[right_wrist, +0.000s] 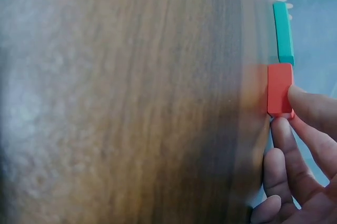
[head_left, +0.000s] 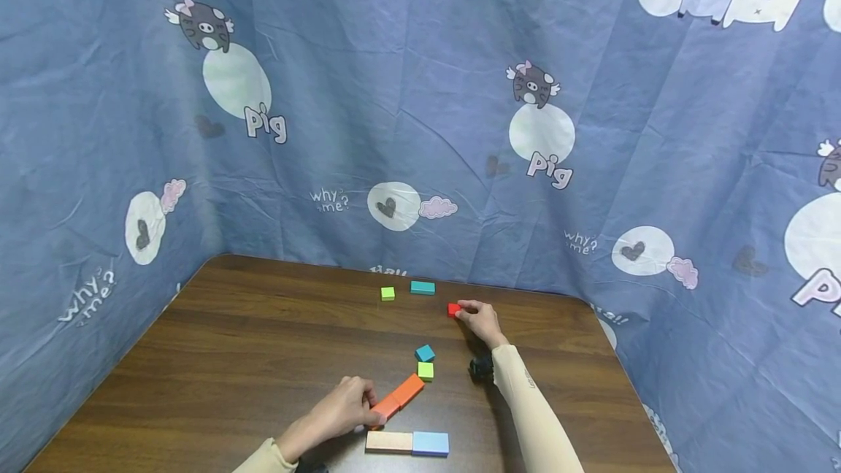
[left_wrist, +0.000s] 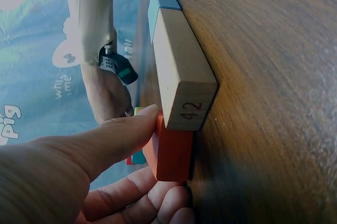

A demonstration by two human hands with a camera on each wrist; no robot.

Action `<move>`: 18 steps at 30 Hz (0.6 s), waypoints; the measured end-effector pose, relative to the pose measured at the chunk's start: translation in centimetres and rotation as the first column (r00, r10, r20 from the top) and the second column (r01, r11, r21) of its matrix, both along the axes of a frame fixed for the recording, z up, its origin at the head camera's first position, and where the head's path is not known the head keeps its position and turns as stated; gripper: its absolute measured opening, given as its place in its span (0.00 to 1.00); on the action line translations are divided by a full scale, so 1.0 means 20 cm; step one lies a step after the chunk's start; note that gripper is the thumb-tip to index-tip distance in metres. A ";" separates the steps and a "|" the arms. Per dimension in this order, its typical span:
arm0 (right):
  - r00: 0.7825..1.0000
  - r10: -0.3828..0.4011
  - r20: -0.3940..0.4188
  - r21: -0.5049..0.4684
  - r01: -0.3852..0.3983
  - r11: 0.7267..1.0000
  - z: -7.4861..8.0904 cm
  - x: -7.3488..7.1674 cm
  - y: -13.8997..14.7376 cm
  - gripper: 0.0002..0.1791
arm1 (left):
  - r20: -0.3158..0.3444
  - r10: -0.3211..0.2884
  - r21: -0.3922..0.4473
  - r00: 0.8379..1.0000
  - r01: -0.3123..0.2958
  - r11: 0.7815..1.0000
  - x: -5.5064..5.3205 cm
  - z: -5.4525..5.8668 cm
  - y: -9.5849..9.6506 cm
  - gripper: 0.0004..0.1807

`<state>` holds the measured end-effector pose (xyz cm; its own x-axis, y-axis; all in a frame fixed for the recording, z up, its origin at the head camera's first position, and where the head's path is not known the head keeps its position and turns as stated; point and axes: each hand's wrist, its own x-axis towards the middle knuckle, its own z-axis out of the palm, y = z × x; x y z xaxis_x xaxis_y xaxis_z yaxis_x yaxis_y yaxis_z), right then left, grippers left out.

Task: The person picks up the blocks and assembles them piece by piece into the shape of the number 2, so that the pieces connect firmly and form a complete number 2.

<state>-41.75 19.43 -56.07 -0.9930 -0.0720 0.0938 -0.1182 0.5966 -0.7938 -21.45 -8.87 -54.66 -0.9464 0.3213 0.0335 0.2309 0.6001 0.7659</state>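
Note:
My left hand (head_left: 344, 407) pinches the near end of an orange block (head_left: 385, 409), thumb on one side and fingers on the other. A second orange block (head_left: 409, 389) lies end to end with it, making a slanted row. Close beside this row is a plain wooden block (left_wrist: 184, 50) marked 42, joined end to end with a light blue block (head_left: 430, 444). Far off on the right, my right hand (head_left: 482, 321) holds a small red block (right_wrist: 280, 90) between thumb and fingers, at the tabletop. A teal block (right_wrist: 284, 34) shows beyond it in the right wrist view.
Toward the back of the brown wooden table (head_left: 263, 341) lie a lime green block (head_left: 388, 294) and the long teal block (head_left: 423, 287). A turned teal block (head_left: 425, 353) and another lime block (head_left: 425, 371) sit past the orange row. A patterned blue curtain (head_left: 407, 130) surrounds the table.

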 end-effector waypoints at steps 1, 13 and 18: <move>1.000 0.008 0.005 0.002 -0.008 1.000 0.00 0.00 0.00 0.15 | -0.002 0.000 0.000 1.000 0.000 1.000 0.00 0.00 0.00 0.13; 0.994 0.113 -0.001 -0.003 -0.113 0.994 0.01 0.04 -0.01 0.15 | -0.006 -0.010 -0.001 1.000 0.010 1.000 -0.01 -0.01 0.00 0.13; 0.985 0.169 -0.029 -0.027 -0.169 0.985 0.02 0.05 0.00 0.14 | -0.007 -0.006 -0.001 1.000 0.006 1.000 0.00 -0.01 0.00 0.13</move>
<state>-40.77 19.41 -55.74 -0.9639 -0.2354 0.1241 -0.2363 0.5425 -0.8061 -21.55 -8.95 -54.81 -0.9441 0.3274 0.0399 0.2401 0.5992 0.7637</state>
